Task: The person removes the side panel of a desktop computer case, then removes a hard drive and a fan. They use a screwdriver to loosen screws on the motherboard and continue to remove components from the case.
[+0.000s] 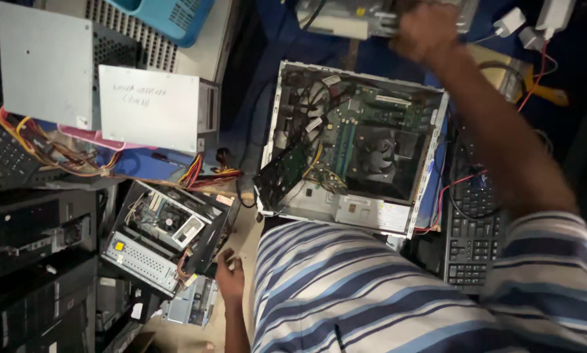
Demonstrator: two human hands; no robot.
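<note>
Open PC case (352, 144) at frame centre, side panel off, motherboard (372, 131), fan (381, 157) and loose cables (316, 124) all exposed and in place; a dark card or bracket (277, 176) tilted at the case's lower left corner, seemingly half out. Judged from that: opened and partly stripped, most parts not yet removed. Right hand (427, 29) at upper centre, above the case, blurred, fingers curled onto a pale drive-like unit (345, 19) at the top edge; whether truly clamped on it, cannot tell. Left hand (230, 274) at lower centre, just left of the striped shirt (345, 287), fingers loosely bent, something small and pale at the fingertips, too small to name; grip uncertain. Second gutted case (166, 235) at lower left, near that hand. Two grey power supplies (149, 108) with coloured wire bundles at upper left, blue basket (163, 16) above them. Black keyboard (473, 235) at right, beside the case, under the right forearm.
</note>
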